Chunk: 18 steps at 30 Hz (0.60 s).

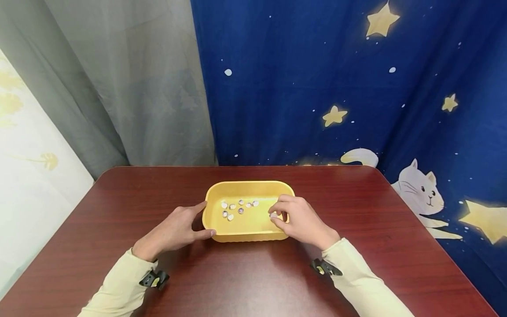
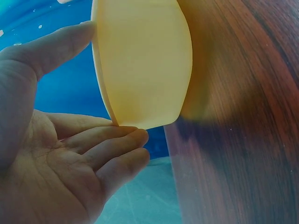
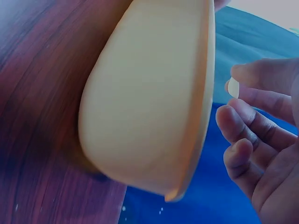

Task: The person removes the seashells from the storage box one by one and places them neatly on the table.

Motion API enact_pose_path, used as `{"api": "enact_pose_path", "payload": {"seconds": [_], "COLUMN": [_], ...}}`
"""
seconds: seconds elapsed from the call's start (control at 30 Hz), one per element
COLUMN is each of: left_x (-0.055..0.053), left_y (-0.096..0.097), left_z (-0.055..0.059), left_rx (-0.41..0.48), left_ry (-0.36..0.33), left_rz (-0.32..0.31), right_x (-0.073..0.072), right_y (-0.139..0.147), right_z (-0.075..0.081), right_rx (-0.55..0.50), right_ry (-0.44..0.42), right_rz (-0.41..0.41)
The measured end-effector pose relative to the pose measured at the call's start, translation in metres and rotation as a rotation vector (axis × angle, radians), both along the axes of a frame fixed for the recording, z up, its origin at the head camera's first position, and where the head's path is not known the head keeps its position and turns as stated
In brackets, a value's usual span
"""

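A yellow plastic tub [image 1: 249, 237] stands on the table. Inside, toward its left half, lie several small round shiny pieces [image 1: 240, 211], whitish with darker marks. My left hand [image 1: 178, 226] rests on the tub's left end, thumb at the near rim and fingers at the side; in the left wrist view its fingers [image 2: 117, 161] are fairly straight against the wall. Over the tub's right end, my right hand [image 1: 299, 219] pinches a small white rounded piece [image 3: 233, 87] between thumb and index finger. Its other fingers are loosely bent, with nothing else in them.
The tub sits on a dark reddish wooden table [image 1: 253, 281], toward its far edge. Behind hang a grey curtain [image 1: 158, 88] and a blue curtain [image 1: 277, 88] with stars and a cat. Each wrist wears a black strap [image 1: 154, 279].
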State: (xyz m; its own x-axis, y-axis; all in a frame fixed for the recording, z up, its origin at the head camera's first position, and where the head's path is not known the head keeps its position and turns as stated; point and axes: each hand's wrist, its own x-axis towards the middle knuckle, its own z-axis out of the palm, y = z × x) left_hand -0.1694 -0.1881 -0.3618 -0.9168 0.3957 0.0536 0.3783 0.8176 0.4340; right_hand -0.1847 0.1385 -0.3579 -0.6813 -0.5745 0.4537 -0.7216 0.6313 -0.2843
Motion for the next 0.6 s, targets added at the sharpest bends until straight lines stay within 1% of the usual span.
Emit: {"api": "enact_pose_path", "payload": {"seconds": [0.13,0.23,0.47,0.6], "left_x": [0.000,0.000,0.000,-0.001], "left_y": [0.000,-0.001,0.001,0.001], "left_z": [0.001,0.000,-0.002,-0.001], "left_rx": [-0.003,-0.003,-0.011,-0.019], "left_ry": [0.012,0.020,-0.005,-0.001], "left_rz": [-0.007,-0.011,0.010,0.008], "right_x": [0.003,0.005,0.008,0.008], "right_y": [0.012,0.019,0.035,0.045], "right_z": [-0.001,0.000,0.000,-0.001], "right_rx": [-0.031,-0.040,-0.059,-0.085], "right_ry": [0.039,0.052,0.048,0.040], "right_rz": [-0.007,-0.024,-0.052,-0.063]}}
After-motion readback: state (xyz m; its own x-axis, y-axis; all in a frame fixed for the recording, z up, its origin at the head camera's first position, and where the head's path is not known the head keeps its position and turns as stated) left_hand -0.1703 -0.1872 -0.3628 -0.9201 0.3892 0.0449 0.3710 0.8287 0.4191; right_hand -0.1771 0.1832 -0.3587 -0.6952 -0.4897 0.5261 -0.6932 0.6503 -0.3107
